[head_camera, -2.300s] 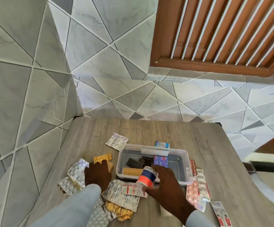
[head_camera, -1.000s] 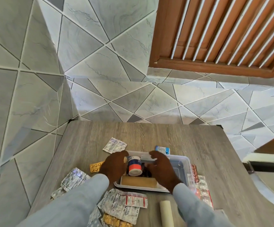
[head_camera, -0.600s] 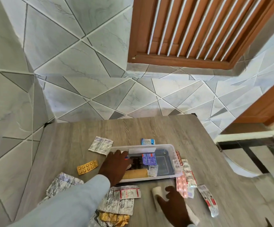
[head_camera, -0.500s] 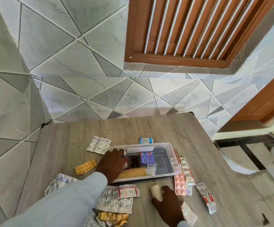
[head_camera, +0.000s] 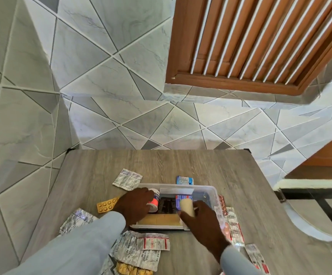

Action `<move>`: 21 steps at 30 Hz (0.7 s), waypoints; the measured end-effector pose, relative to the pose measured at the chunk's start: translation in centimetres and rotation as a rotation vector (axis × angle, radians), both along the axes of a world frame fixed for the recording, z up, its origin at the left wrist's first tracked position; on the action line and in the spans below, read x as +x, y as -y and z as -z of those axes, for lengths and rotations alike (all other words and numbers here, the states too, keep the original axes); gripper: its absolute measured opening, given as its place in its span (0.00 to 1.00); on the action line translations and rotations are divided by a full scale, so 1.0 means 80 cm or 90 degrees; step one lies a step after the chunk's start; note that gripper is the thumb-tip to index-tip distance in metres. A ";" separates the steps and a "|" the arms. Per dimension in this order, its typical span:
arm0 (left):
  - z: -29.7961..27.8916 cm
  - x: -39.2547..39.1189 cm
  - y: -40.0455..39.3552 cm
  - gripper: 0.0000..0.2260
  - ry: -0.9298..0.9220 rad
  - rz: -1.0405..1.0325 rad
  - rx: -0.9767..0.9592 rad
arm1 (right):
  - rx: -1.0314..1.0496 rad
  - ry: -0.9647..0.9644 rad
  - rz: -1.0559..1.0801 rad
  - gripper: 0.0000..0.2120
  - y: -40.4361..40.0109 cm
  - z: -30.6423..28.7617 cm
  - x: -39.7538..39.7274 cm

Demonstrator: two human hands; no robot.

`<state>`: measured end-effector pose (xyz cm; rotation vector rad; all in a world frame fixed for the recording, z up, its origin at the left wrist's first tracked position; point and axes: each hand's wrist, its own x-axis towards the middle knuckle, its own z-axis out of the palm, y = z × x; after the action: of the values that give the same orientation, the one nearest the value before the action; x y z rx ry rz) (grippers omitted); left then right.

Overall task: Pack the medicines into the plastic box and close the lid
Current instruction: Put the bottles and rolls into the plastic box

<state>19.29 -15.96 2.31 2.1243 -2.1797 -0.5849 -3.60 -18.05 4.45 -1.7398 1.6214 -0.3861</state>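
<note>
A clear plastic box [head_camera: 213,192] stands open on the wooden table [head_camera: 181,163]. My left hand [head_camera: 134,207] grips a white pill bottle [head_camera: 154,199] with a red and blue label at the box's left end. My right hand [head_camera: 204,221] holds a cream roll [head_camera: 186,206] over the box's near right part. Inside lie a tan flat pack [head_camera: 161,220], a dark item [head_camera: 166,205] and a blue and red carton [head_camera: 183,197]. No lid can be made out.
Blister strips lie around the box: an orange one [head_camera: 107,204], silver ones [head_camera: 127,179] [head_camera: 77,220], a pile [head_camera: 141,250] at the near edge and pink and red strips [head_camera: 232,223] on the right. A blue sachet [head_camera: 184,180] sits behind the box. Tiled walls close in behind and to the left.
My right hand picked the cream roll up off the table in front of the box and carried it over the box. My left hand stayed on the bottle inside the box.
</note>
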 end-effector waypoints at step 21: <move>-0.006 0.009 -0.041 0.08 -0.197 -0.116 -0.132 | 0.074 -0.091 -0.078 0.20 0.042 0.041 0.074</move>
<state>19.99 -12.67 2.83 1.9480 -1.7806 -0.5966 2.33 -21.42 1.18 -1.8017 1.5933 -0.1092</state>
